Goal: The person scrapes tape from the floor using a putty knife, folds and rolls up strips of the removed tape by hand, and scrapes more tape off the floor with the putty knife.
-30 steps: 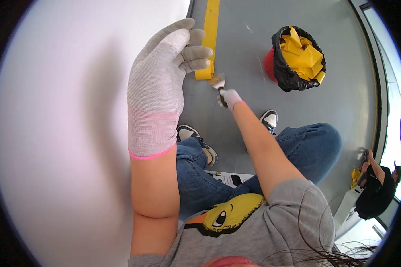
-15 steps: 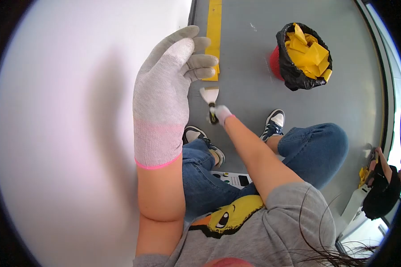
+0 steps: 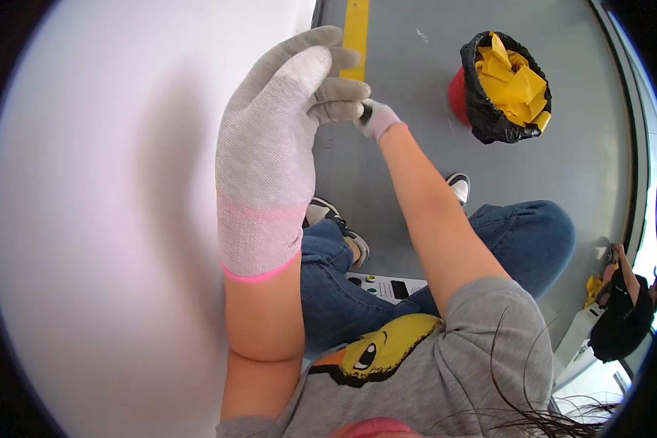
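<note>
My left hand [image 3: 281, 124], in a pale grey glove with a pink cuff, is raised close to the camera beside the white wall. Its fingers are apart, slightly curved, with nothing in them. Farther down near the floor, my right hand [image 3: 378, 119], also gloved, grips a scraper [image 3: 366, 112]. Only a bit of the dark handle shows; my left fingertips cover the blade. A strip of yellow floor tape [image 3: 355, 36] runs along the grey floor ahead of the scraper, its near end hidden behind my left fingers.
A red bin [image 3: 458, 96] lined with a black bag [image 3: 489, 131] holds crumpled yellow tape [image 3: 515, 84]. The white wall [image 3: 109, 219] stands close on my left. A white device with buttons [image 3: 383, 288] lies below my legs. Another person in black [image 3: 620, 321] is at the far right.
My right hand has moved forward with the scraper, from near my shoes to the tape's end. My left hand has shifted slightly up and right in view, still open.
</note>
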`<control>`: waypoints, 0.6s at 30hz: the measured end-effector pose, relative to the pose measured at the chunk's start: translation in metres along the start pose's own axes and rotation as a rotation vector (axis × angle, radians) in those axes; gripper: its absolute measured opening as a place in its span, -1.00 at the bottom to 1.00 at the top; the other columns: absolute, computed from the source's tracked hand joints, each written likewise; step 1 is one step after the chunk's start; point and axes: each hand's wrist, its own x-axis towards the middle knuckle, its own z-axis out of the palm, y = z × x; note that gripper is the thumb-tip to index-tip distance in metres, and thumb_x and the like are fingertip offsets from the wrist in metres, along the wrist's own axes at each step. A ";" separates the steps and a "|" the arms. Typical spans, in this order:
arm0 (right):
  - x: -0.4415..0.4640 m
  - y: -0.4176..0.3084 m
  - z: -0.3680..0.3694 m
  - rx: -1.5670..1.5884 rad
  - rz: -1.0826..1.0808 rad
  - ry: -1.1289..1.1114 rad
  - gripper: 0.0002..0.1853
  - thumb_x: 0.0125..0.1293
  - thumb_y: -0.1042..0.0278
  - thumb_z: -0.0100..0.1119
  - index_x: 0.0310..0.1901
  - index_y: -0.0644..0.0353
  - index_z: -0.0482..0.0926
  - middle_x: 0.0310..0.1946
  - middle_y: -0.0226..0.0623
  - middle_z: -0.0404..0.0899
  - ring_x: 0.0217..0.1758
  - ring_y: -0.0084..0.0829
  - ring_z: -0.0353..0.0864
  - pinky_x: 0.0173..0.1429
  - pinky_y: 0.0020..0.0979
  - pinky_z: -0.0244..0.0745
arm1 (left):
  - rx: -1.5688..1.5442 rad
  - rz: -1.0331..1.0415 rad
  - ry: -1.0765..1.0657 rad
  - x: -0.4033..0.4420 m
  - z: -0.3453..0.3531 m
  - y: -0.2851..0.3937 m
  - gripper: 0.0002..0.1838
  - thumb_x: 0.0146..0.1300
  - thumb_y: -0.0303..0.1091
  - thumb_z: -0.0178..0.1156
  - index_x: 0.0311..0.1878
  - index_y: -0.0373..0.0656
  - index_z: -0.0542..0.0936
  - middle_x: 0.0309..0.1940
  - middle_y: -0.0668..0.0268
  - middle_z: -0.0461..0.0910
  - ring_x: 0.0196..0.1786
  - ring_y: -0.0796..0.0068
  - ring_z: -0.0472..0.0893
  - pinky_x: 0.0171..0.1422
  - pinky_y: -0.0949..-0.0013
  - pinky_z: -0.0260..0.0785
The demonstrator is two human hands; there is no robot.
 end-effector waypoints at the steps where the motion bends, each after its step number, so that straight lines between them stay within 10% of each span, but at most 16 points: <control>1: -0.010 0.001 -0.017 -0.008 -0.011 -0.010 -0.78 0.37 0.40 0.04 -0.08 0.38 0.39 -0.24 -0.11 0.50 -0.27 -0.24 0.58 -0.33 -0.36 0.62 | 0.017 0.008 0.005 0.000 0.000 0.000 -0.52 0.37 -0.24 0.00 0.20 -0.45 0.35 -0.04 -0.04 0.53 -0.15 0.20 0.62 -0.06 0.28 0.51; 7: -0.031 0.020 -0.159 -0.280 -0.410 0.132 -0.77 0.38 0.35 0.01 -0.11 0.37 0.43 -0.28 -0.17 0.53 -0.34 -0.22 0.58 -0.27 -0.21 0.56 | 0.011 -0.001 -0.012 -0.002 0.001 -0.005 -0.51 0.36 -0.24 0.03 0.20 -0.45 0.35 -0.06 -0.03 0.54 -0.14 0.21 0.62 -0.05 0.28 0.52; 14: -0.130 0.075 -0.206 -0.683 0.004 0.317 -0.42 0.24 0.54 0.10 0.31 0.10 0.23 -0.27 -0.35 0.54 -0.42 -0.42 0.56 -0.47 -0.39 0.51 | -0.006 0.012 -0.070 -0.002 0.002 -0.007 -0.52 0.36 -0.23 0.02 0.18 -0.46 0.37 -0.07 -0.02 0.54 -0.13 0.21 0.63 -0.06 0.30 0.53; 18: -0.123 0.092 -0.188 -0.658 -0.004 0.301 -0.59 0.28 0.50 0.07 0.17 0.07 0.34 -0.33 -0.38 0.50 -0.44 -0.46 0.55 -0.49 -0.43 0.51 | -0.006 0.017 -0.076 -0.002 0.002 -0.008 -0.52 0.36 -0.23 0.02 0.17 -0.45 0.39 -0.07 -0.01 0.55 -0.13 0.22 0.64 -0.06 0.30 0.53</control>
